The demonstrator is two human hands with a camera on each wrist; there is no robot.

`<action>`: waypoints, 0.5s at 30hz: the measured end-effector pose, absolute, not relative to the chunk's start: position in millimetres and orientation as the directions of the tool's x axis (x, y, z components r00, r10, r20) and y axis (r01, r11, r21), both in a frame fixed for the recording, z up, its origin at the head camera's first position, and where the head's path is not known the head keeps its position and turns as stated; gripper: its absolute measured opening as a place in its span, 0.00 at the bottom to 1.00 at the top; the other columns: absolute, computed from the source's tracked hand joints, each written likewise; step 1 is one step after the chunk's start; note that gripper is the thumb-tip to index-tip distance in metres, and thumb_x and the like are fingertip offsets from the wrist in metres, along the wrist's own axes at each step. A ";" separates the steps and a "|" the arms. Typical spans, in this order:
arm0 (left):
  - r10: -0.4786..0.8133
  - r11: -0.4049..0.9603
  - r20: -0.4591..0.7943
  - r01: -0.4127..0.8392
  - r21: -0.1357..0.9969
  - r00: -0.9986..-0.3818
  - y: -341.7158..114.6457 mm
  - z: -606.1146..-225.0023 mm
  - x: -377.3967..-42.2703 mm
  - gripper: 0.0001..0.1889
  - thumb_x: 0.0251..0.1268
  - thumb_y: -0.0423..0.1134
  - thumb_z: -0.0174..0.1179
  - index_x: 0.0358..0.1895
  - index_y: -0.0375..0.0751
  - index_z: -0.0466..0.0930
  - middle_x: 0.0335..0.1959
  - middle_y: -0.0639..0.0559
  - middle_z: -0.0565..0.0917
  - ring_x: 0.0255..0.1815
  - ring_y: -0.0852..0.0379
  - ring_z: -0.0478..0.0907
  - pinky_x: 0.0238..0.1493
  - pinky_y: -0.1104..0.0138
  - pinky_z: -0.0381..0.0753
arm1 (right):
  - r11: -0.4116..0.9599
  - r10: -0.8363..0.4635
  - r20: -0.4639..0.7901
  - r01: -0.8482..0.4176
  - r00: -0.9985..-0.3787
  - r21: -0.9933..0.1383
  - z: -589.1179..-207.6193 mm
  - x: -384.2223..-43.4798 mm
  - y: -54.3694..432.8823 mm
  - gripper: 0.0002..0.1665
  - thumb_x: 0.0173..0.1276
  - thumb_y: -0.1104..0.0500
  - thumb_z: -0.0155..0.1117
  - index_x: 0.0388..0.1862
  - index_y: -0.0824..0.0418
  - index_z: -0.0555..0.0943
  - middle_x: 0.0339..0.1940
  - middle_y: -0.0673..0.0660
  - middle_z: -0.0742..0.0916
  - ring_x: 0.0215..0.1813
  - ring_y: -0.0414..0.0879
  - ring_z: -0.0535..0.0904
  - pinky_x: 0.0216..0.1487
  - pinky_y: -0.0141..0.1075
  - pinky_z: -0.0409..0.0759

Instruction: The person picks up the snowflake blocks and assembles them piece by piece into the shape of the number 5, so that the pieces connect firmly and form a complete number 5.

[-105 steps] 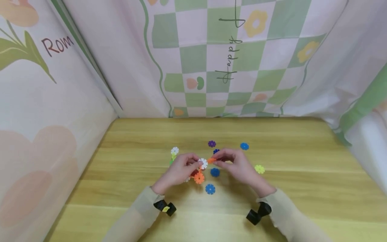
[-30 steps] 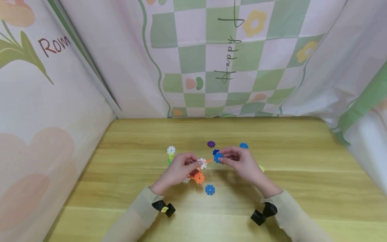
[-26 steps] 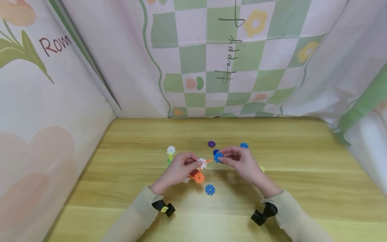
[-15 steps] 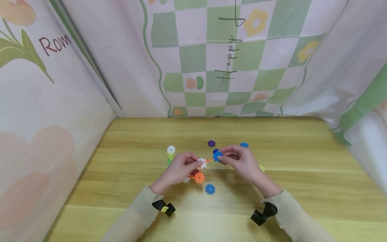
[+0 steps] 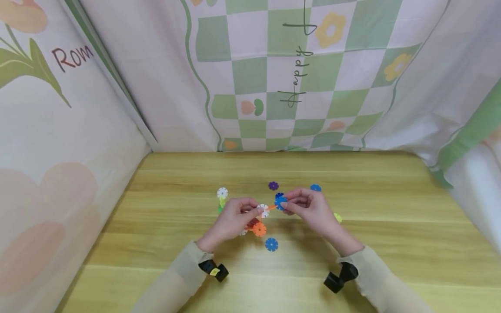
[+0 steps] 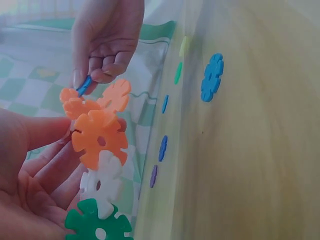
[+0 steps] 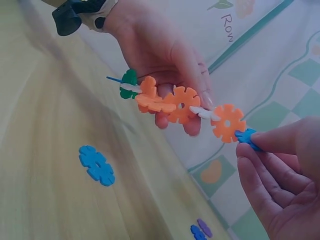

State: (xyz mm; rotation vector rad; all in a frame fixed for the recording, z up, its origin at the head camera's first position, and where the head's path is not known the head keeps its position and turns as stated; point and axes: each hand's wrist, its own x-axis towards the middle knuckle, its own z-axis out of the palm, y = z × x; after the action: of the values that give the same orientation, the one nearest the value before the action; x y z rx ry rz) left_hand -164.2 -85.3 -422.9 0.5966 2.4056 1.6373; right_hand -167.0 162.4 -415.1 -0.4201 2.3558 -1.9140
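Chain of notched plastic discs (image 7: 181, 104), held above the table (image 5: 391, 243) between two hands. The left hand (image 5: 235, 217) pinches a white disc (image 5: 265, 213) of the chain between thumb and fingers; further orange, white and green discs extend from it. The right hand (image 5: 311, 211) pinches a blue disc (image 7: 248, 140) between thumb and fingers, its edge meeting the orange disc (image 7: 228, 123) at the chain's end; how deeply the notches engage cannot be told. Loose on the table lie a purple disc (image 5: 273, 186) and, nearer the wearer, a mid-blue disc (image 5: 272, 244). A yellow disc (image 5: 338, 217) is partly hidden by the right hand.
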 end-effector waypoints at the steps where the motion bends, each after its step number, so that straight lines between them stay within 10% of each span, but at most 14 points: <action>1: 0.414 0.319 0.079 0.226 0.920 -0.907 -85.2 -422.6 -163.8 0.08 0.76 0.38 0.61 0.45 0.39 0.86 0.31 0.56 0.86 0.29 0.57 0.82 0.29 0.65 0.84 | 0.181 -0.257 0.111 -0.161 -0.960 -0.970 -415.2 -166.7 162.1 0.10 0.70 0.69 0.68 0.47 0.72 0.81 0.39 0.63 0.89 0.39 0.53 0.88 0.43 0.42 0.87; 15: 0.382 0.269 0.063 0.175 0.947 -0.922 -84.3 -426.3 -163.2 0.08 0.76 0.37 0.60 0.46 0.37 0.86 0.36 0.41 0.88 0.30 0.57 0.84 0.31 0.66 0.85 | 0.158 -0.224 0.149 -0.187 -0.963 -0.969 -423.2 -165.0 157.1 0.10 0.69 0.71 0.68 0.47 0.74 0.80 0.39 0.64 0.89 0.38 0.51 0.88 0.42 0.40 0.87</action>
State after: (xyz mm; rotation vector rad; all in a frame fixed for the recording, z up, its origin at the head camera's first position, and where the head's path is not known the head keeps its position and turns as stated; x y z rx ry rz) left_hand -163.2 -84.3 -426.3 0.5236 2.3546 1.7209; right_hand -165.0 157.1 -423.2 -0.4205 2.3687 -1.9752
